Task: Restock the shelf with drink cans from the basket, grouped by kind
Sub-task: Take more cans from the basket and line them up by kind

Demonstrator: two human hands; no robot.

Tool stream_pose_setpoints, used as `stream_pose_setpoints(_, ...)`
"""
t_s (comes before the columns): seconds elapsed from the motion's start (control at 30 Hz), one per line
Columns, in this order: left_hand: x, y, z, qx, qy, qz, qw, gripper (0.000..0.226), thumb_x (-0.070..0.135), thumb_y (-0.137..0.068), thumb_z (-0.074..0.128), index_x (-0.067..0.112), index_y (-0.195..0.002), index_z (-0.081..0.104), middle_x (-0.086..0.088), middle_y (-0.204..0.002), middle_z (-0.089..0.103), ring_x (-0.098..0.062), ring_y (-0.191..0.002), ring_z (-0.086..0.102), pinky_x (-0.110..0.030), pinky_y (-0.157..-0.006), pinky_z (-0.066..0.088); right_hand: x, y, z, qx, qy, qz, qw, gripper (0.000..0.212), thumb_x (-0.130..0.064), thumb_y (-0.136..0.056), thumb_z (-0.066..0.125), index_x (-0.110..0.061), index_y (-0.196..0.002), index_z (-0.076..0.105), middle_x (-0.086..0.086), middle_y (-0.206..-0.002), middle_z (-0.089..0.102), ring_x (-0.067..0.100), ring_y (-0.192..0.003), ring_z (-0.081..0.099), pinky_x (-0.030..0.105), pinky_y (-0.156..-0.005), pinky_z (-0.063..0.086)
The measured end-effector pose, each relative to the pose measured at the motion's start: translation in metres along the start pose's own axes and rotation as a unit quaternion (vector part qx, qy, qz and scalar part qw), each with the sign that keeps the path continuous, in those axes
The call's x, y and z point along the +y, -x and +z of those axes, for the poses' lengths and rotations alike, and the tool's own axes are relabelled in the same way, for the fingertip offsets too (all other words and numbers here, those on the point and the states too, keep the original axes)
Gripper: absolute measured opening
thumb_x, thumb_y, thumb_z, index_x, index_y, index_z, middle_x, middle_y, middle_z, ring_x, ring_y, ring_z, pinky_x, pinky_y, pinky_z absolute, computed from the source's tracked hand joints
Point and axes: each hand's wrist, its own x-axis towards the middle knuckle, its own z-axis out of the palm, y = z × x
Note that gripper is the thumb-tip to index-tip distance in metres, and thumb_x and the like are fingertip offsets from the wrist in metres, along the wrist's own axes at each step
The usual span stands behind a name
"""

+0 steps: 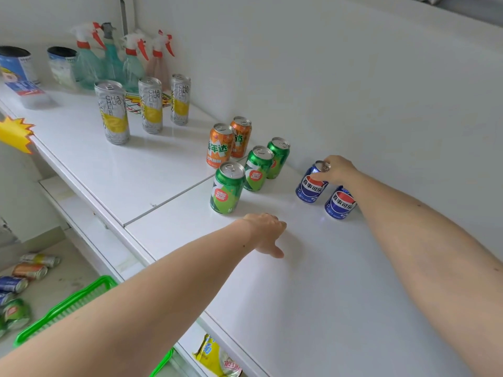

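— So, what is your right hand (336,170) doing?
— Your fingers are curled over the top rim of a blue can (311,186), pinching it from above. That can stands upright on the shelf (313,281), toward the far right, just beside a second blue can (340,204), which sits nearer and partly behind your forearm.

— And your left hand (265,232)?
— It holds nothing. It rests low over the shelf with the fingers loosely bent and pointing down, the thumb sticking out toward you. It is near the closest green can (227,187) but apart from it.

— How are the cans grouped?
— Three green cans (258,168) run in a line from near to far, left of the blue pair. Two orange cans (220,145) stand just beyond them, to the left. Farther left, three tall silver cans (151,104) with yellow marks form their own row.

— What else do you have around you?
— Spray bottles (114,55) stand at the far left of the shelf. Below, at near left, is the green basket (65,308), and beyond it loose cans (30,270) lie on their sides on the floor.
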Motion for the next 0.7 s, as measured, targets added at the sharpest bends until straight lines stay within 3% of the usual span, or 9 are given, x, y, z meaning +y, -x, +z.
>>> stream_pose_setpoints(0.07,0.001,0.000,0.000,-0.001,-0.005,0.001,1.000,0.066,0.054,-0.086,0.059,0.013,-0.136,0.041,-0.007,-0.128,0.052,-0.028,-0.118,0.051,-0.040,-0.084,0.048,0.002,0.001,-0.003,-0.013,-0.011,-0.004,1.000,0.054,-0.045,-0.083,0.072,-0.010,-0.120,0.056,0.014,-0.129,0.060,0.031,-0.106,0.057,0.034,-0.081,0.044)
stream_pose_setpoints(0.13,0.000,0.001,0.001,-0.001,-0.006,0.002,1.000,0.066,0.054,-0.086,0.059,0.013,-0.136,0.041,-0.007,-0.128,0.052,-0.028,-0.118,0.051,-0.040,-0.084,0.048,0.008,0.007,-0.008,-0.025,-0.030,0.025,0.999,0.084,-0.051,-0.082,0.072,-0.007,-0.144,0.038,0.014,-0.146,0.045,0.033,-0.126,0.049,0.041,-0.098,0.044)
stream_pose_setpoints(0.23,-0.002,0.001,0.001,-0.006,-0.006,0.001,1.000,0.066,0.054,-0.086,0.059,0.013,-0.136,0.041,-0.006,-0.129,0.052,-0.028,-0.119,0.051,-0.040,-0.085,0.047,0.028,0.016,-0.016,-0.044,-0.023,0.068,0.996,0.101,-0.055,-0.073,0.078,-0.004,-0.147,0.032,0.016,-0.148,0.042,0.034,-0.129,0.048,0.044,-0.101,0.046)
stream_pose_setpoints(0.37,-0.002,0.000,0.001,-0.009,-0.007,0.006,1.000,0.066,0.054,-0.086,0.059,0.013,-0.136,0.042,-0.007,-0.128,0.053,-0.028,-0.118,0.051,-0.038,-0.083,0.046,0.048,0.026,-0.014,-0.052,-0.008,0.086,0.995,0.075,-0.034,-0.076,0.082,-0.002,-0.135,0.048,0.015,-0.136,0.054,0.033,-0.119,0.054,0.038,-0.083,0.048)
stream_pose_setpoints(0.53,-0.001,-0.001,0.000,-0.016,-0.013,0.004,1.000,0.066,0.054,-0.086,0.059,0.014,-0.135,0.042,-0.006,-0.129,0.051,-0.027,-0.120,0.050,-0.039,-0.085,0.047,0.054,0.032,-0.010,-0.044,-0.078,0.081,0.993,0.061,-0.020,-0.077,0.083,0.000,-0.125,0.052,0.019,-0.128,0.054,0.036,-0.110,0.056,0.047,-0.086,0.055)
stream_pose_setpoints(0.7,0.000,-0.003,-0.002,-0.020,-0.016,0.001,1.000,0.061,0.052,-0.087,0.058,0.013,-0.132,0.044,-0.005,-0.127,0.051,-0.026,-0.118,0.050,-0.034,-0.074,0.041,0.059,0.036,-0.013,-0.057,-0.071,0.077,0.993,0.060,-0.017,-0.074,0.084,0.001,-0.123,0.054,0.020,-0.127,0.057,0.039,-0.112,0.059,0.048,-0.084,0.056)
